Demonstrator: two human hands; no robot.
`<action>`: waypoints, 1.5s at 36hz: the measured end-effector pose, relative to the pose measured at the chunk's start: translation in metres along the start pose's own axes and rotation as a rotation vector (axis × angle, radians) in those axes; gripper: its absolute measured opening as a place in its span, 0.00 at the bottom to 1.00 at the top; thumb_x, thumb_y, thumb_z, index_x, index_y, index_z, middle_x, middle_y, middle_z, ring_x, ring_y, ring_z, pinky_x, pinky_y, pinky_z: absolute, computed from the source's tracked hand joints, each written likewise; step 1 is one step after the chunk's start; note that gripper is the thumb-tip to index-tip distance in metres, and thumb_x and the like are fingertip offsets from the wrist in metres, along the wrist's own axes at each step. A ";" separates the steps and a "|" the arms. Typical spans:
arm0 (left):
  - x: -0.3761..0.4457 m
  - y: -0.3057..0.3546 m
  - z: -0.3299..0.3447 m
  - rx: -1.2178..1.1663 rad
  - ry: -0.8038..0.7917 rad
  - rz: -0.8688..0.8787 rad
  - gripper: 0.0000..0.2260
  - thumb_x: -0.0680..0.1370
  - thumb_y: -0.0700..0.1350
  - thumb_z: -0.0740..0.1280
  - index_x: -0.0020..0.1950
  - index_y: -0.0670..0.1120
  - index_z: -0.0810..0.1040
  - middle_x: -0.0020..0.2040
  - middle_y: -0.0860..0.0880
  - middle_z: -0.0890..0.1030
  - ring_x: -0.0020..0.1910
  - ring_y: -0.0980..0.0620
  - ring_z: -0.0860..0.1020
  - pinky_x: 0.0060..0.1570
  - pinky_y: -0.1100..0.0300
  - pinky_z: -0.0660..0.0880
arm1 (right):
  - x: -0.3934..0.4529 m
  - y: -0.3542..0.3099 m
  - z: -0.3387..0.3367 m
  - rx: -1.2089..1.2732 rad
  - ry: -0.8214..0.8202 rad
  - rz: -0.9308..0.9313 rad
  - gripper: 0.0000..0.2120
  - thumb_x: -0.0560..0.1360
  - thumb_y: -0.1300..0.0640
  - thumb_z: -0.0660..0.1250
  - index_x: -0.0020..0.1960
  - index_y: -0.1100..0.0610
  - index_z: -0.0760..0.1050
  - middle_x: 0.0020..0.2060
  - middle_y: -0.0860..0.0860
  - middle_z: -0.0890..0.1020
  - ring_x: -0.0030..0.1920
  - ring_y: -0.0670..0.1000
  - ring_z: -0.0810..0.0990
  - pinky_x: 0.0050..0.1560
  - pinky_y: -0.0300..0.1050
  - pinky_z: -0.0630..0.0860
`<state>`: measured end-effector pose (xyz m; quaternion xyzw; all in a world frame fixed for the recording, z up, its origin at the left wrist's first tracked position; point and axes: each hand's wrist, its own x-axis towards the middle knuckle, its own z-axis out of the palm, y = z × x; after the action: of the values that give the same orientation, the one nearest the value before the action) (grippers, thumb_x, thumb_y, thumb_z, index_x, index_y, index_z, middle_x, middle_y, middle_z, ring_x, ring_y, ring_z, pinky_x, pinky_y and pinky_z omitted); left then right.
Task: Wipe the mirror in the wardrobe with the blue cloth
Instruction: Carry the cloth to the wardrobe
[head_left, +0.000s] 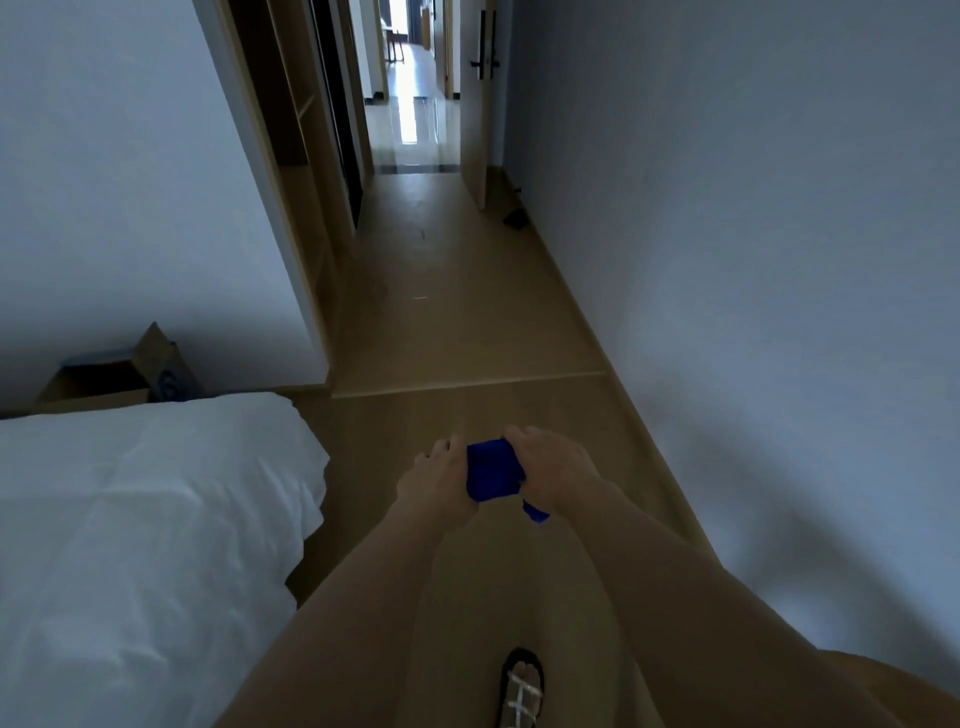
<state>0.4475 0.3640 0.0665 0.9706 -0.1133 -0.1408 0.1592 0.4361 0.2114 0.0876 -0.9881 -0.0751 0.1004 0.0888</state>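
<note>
Right now both hands hold the cloth (492, 470) low in front of the body, over the floor (467, 322). The left hand (434, 480) grips its left edge and the right hand (556, 473) its right edge, so the two sit close together with the bunched cloth between them; a corner hangs below the right wrist. The wardrobe (306, 171) lies far and to the left, its open wooden front running along the passage toward the door (475, 104). No mirror can be made out from here. The left hand is on the wardrobe's side, so reaching it likely means walking forward and turning left. The bed (145, 519) sits near left.
</note>
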 end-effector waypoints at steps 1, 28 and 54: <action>0.013 0.002 -0.004 0.007 0.004 -0.002 0.20 0.72 0.45 0.67 0.59 0.46 0.63 0.58 0.47 0.71 0.55 0.46 0.71 0.45 0.54 0.72 | 0.013 0.006 -0.004 0.001 0.000 -0.004 0.19 0.72 0.61 0.65 0.61 0.54 0.66 0.53 0.52 0.75 0.50 0.52 0.76 0.42 0.45 0.71; 0.383 0.063 -0.081 0.066 -0.069 -0.006 0.18 0.71 0.45 0.68 0.56 0.48 0.65 0.54 0.49 0.71 0.52 0.47 0.73 0.39 0.55 0.73 | 0.335 0.183 -0.098 0.042 -0.095 0.050 0.16 0.72 0.60 0.64 0.59 0.55 0.67 0.54 0.52 0.76 0.48 0.53 0.76 0.41 0.46 0.71; 0.753 -0.039 -0.222 -0.017 0.005 -0.053 0.17 0.69 0.44 0.69 0.53 0.49 0.65 0.54 0.48 0.72 0.49 0.48 0.74 0.40 0.54 0.76 | 0.746 0.206 -0.194 -0.030 -0.053 -0.102 0.15 0.72 0.62 0.65 0.57 0.56 0.68 0.52 0.53 0.75 0.51 0.54 0.75 0.52 0.52 0.76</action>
<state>1.2265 0.2627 0.0766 0.9722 -0.0859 -0.1434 0.1640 1.2268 0.1035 0.0967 -0.9813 -0.1291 0.1205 0.0768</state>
